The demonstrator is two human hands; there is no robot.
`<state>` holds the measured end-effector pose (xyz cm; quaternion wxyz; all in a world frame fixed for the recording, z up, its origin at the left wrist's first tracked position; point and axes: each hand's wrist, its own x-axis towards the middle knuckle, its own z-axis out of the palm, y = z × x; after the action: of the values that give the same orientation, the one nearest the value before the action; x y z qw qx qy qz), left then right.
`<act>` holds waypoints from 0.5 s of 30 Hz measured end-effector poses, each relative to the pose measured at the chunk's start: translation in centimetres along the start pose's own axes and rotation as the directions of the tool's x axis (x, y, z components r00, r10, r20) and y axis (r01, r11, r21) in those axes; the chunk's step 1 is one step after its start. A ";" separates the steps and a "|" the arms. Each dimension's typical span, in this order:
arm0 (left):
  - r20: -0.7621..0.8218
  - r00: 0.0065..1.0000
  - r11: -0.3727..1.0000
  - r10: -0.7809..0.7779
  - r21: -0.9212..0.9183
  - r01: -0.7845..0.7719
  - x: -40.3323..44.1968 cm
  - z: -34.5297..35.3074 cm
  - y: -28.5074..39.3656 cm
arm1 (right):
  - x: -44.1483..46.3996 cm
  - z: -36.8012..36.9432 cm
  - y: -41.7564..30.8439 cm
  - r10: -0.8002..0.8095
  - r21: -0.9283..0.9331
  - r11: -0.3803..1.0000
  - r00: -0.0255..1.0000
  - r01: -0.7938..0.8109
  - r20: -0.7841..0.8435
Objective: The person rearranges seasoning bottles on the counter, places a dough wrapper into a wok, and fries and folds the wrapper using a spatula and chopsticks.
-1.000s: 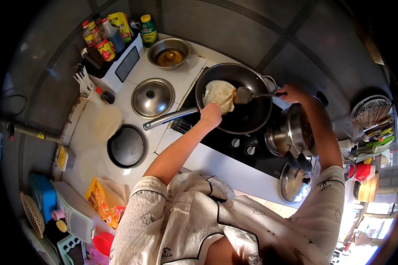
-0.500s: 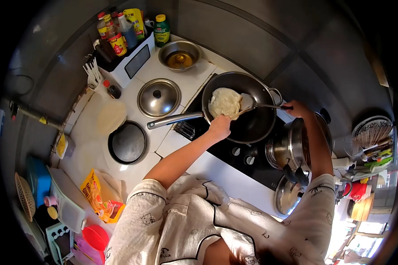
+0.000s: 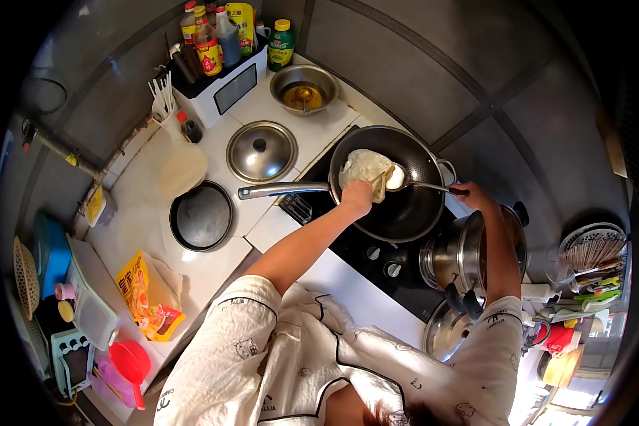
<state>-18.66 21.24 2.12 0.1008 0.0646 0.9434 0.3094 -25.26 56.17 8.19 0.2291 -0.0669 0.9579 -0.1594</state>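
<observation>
A pale, thin flatbread [image 3: 363, 166] lies in the dark wok [image 3: 412, 213], its right edge folded over. My left hand [image 3: 357, 197] is closed at the flatbread's lower edge, over the wok's near left side; the fingertips are partly hidden. With my right hand [image 3: 474, 197] I grip the dark handle end of a metal spatula [image 3: 426, 186] beyond the wok's right rim. The spatula's shiny head touches the folded side of the flatbread. The wok sits on a black gas stove [image 3: 376, 259], its long handle pointing left.
A steel pot [image 3: 468, 248] stands right of the wok. Left on the counter are a domed lid [image 3: 261, 153], a black round pan [image 3: 201, 216], a pale dough round [image 3: 182, 170] and an orange bag [image 3: 149, 298]. A steel bowl of oil [image 3: 304, 90] stands behind, near sauce bottles [image 3: 207, 50].
The flatbread's right side is now folded and bunched, where it lay flatter before. The spatula head has shifted slightly down beside it. The whole view has tilted a little.
</observation>
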 end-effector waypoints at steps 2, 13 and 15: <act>-0.002 1.000 1.000 -0.006 0.000 0.006 -0.2 0.2 0.2 | -1.2 -0.6 -2.9 0.056 -0.093 0.994 0.998 -0.055 0.003; -0.053 0.996 0.997 -0.068 0.043 0.070 -0.4 0.1 -0.3 | 1.1 1.4 -0.7 -0.026 0.022 0.999 1.000 0.026 0.011; -0.035 0.997 0.998 -0.065 0.017 0.066 -0.3 0.4 -0.1 | 1.3 1.6 -1.3 -0.008 0.061 0.998 1.000 0.007 0.017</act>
<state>-18.27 21.37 1.76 0.0941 0.0291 0.9493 0.2985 -25.61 54.22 6.73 0.2389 -0.0649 0.9503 -0.1887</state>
